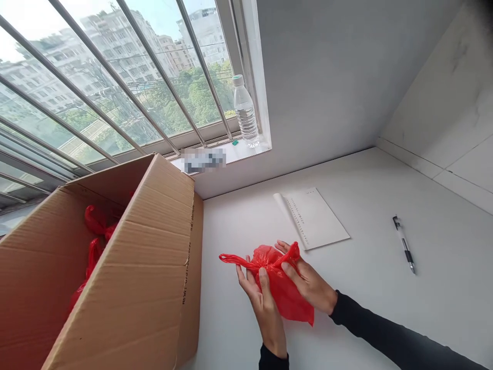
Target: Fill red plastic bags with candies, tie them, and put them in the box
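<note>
A red plastic bag [287, 298], knotted at its top, is held between my two hands over the white table. Its two handle loops stick out to the left and to the upper right of the knot. My left hand [263, 303] grips the bag from the left side, thumb by the knot and fingers behind it. On the right side, my right hand [304, 280] is wrapped about the bag, with its thumb near the right loop. What the bag contains is hidden.
At the left stands an open cardboard box [127, 267] with several red bags [94, 218] inside. A notebook [318, 221] and a pen [404, 245] lie on the table [370, 318]. A water bottle [245, 113] stands on the sill by the barred window.
</note>
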`<state>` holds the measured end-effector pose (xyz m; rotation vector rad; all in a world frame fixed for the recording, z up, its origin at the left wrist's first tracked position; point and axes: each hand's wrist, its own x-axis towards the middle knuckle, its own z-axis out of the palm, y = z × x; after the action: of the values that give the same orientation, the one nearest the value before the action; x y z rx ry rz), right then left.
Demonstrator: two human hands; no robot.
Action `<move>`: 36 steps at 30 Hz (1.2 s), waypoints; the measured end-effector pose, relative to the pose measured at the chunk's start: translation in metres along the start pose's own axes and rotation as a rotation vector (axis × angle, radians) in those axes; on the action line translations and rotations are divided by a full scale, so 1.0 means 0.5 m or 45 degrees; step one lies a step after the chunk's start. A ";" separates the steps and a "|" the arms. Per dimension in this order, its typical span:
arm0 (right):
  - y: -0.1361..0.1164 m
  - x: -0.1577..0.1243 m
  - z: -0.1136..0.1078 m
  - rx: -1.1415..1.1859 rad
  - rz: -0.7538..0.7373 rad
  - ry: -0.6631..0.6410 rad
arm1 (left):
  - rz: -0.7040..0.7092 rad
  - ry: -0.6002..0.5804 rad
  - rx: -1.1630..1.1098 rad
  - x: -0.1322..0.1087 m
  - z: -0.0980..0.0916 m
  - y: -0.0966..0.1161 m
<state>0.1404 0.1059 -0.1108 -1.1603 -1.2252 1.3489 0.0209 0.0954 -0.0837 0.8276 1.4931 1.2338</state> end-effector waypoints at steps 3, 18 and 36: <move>0.011 -0.011 0.023 -0.074 -0.024 -0.049 | -0.005 -0.028 0.064 0.006 0.022 0.001; -0.025 -0.041 0.021 0.258 0.144 0.001 | -0.142 0.024 -0.190 0.024 0.000 0.014; -0.020 -0.052 0.006 -0.033 0.228 0.062 | -0.196 0.053 -0.077 0.062 -0.098 0.004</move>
<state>0.1405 0.0805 -0.0993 -1.3395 -1.1283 1.4306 -0.0348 0.1104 -0.0901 0.6385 1.5155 1.1817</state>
